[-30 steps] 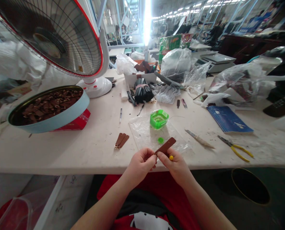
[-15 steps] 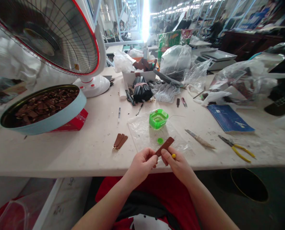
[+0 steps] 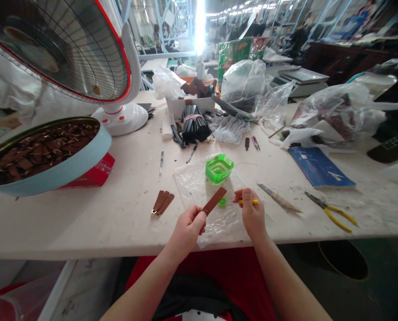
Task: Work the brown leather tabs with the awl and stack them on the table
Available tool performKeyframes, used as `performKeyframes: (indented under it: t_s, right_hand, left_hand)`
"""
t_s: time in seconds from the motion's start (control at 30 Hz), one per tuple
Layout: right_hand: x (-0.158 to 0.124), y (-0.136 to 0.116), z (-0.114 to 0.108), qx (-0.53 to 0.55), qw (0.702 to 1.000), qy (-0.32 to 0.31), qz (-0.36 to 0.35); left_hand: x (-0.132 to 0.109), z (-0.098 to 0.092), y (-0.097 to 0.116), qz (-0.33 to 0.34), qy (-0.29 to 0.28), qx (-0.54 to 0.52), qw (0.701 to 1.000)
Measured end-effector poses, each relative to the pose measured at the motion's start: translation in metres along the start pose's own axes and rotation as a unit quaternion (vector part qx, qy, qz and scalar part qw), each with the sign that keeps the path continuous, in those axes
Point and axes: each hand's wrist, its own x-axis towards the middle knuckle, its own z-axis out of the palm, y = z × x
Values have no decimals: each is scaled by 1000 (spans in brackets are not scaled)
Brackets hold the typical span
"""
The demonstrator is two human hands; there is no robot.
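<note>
Pinched in my left hand (image 3: 189,224) is a brown leather strip (image 3: 215,200), its free end slanting up to the right. My right hand (image 3: 252,214) is closed around a thin yellow-handled tool (image 3: 249,202); its fine tip points left toward a small green cap (image 3: 222,202), and its exact kind is unclear. The cap lies on a clear plastic sheet (image 3: 188,183), just beyond the strip. A green plastic container (image 3: 219,169) stands behind the cap. Left of my hands, several brown leather tags (image 3: 163,203) with metal rings lie fanned on the table.
A round tin (image 3: 51,171) full of brown tags tilts on a red box (image 3: 92,174) at left, near a fan (image 3: 118,118). To the right lie a knife (image 3: 279,198), yellow-handled pliers (image 3: 331,211) and a blue booklet (image 3: 321,167). Black strips (image 3: 195,125) are bundled behind.
My right hand has let go of the leather strip and moved right with the yellow-handled tool. My left hand keeps the strip, now slightly further left. The view has shifted a little.
</note>
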Motion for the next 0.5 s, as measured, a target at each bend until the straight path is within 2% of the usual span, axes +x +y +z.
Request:
performKeyframes:
  t_s: [0.2,0.3,0.37,0.43,0.5]
  right_hand:
    - [3,11,3,-34,999,-22,-14]
    - [-1,4,-1,-15,1000,3,1]
    - [-6,-7,-6,30,999,43,14]
    - [-12,-23,-12,123,989,76,32]
    - [-20,-42,-17,226,970,79,49]
  left_hand:
    - [6,-3,-9,-23,24,-33,999]
    - [6,-3,-9,-34,21,-44,998]
    - [4,-2,-8,-42,12,-41,998]
    - [0,0,-5,-49,0,-40,998]
    - [-6,2,0,-47,-16,-44,998]
